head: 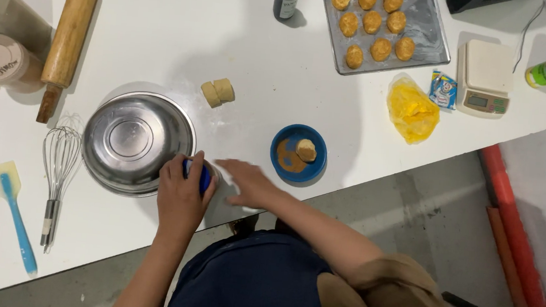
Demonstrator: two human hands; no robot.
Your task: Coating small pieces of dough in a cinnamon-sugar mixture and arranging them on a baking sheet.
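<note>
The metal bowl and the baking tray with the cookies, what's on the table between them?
In the head view, two small dough pieces sit on the white table between the metal bowl and the baking tray.

Shiny metal bowl; matt wooden rolling pin; smooth white table.

White tabletop; silver steel bowl; blue dish dusted brown inside; golden dough balls on a grey tray; yellow bag; light-blue spatula; tan rolling pin.
</note>
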